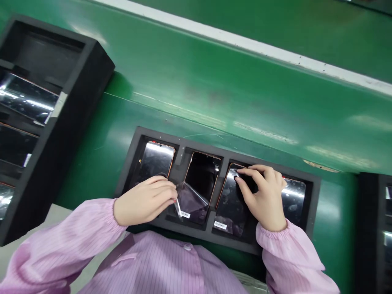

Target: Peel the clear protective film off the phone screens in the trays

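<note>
Four phones [156, 159] lay each in its own slot of a foam tray [180, 143], so they could not touch. Left of centre, the left hand [143, 202] pinched a film [191, 200] between thumb and forefinger, half lifted off the second phone [202, 171]. The right hand [266, 200] pressed its bent, slightly parted fingertips on the third phone [229, 204], steadying it.

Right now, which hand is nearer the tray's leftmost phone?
Left. The left hand, pinching film, sits beside the leftmost phone; the right hand rests on the third phone.
</note>
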The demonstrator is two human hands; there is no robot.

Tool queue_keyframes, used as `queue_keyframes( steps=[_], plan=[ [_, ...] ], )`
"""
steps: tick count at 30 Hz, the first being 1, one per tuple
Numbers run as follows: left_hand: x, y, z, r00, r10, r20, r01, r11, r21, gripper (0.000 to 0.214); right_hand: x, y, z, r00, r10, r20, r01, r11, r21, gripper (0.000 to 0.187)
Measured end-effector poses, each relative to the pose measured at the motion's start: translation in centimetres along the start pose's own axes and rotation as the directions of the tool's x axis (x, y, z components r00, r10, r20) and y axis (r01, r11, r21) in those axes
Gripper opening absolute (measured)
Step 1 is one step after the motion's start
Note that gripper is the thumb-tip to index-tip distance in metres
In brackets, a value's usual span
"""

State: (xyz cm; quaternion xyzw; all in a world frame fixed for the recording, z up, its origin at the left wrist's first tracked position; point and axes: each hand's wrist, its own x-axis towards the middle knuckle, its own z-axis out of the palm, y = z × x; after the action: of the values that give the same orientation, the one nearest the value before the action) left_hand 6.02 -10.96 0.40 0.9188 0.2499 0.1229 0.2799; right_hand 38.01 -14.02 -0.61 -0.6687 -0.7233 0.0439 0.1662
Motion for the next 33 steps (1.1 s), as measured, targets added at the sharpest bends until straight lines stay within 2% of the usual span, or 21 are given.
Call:
queue_keyframes(
  steps=[4,8,10,15,19,24,27,30,33],
  plan=[
    [-0.6,-0.4,0.7,0.998,0.034,-0.050,-0.028,0.994,0.101,0.027,0.0,0.0,0.1,1.000,0.005,0.001,-0.005,1.000,0.014,0.015],
    [-0.1,-0.3,0.7,0.995,0.100,0.009,-0.099,0.964,0.246,0.052,0.0,-0.1,0.1,1.000,0.010,0.006,-0.010,1.000,0.002,0.019],
    [0.0,-0.4,0.3,0.992,0.124,0.037,-0.129,0.953,0.274,0.058,-0.1,-0.1,0.1,1.000,0.016,0.010,-0.016,1.000,0.004,0.020],
    [-0.4,-1.1,-0.7,0.993,0.115,0.006,-0.115,0.979,0.170,0.044,-0.1,-0.3,0.1,0.999,0.041,0.019,-0.041,0.999,0.004,0.030],
    [-0.7,-0.9,-0.8,0.993,0.112,-0.036,-0.109,0.991,0.080,0.029,-0.1,-0.3,0.1,0.999,0.032,0.018,-0.032,0.999,-0.008,0.031],
    [-0.2,0.8,0.0,0.982,0.182,0.040,-0.184,0.982,0.039,0.017,-0.1,-0.3,0.1,1.000,0.028,0.011,-0.028,1.000,-0.002,0.028],
    [0.1,2.0,0.6,0.973,0.223,0.060,-0.228,0.968,0.104,0.018,-0.1,-0.2,0.1,1.000,0.026,0.016,-0.026,1.000,0.002,0.027],
    [0.0,3.3,1.0,0.964,0.264,-0.011,-0.256,0.943,0.214,0.021,-0.1,-0.1,0.1,1.000,0.016,0.004,-0.016,1.000,0.001,0.027],
    [-0.4,4.6,1.1,0.942,0.326,-0.085,-0.297,0.923,0.246,0.016,-0.1,0.0,0.2,1.000,0.003,-0.005,-0.003,1.000,-0.005,0.027]
  ],
)
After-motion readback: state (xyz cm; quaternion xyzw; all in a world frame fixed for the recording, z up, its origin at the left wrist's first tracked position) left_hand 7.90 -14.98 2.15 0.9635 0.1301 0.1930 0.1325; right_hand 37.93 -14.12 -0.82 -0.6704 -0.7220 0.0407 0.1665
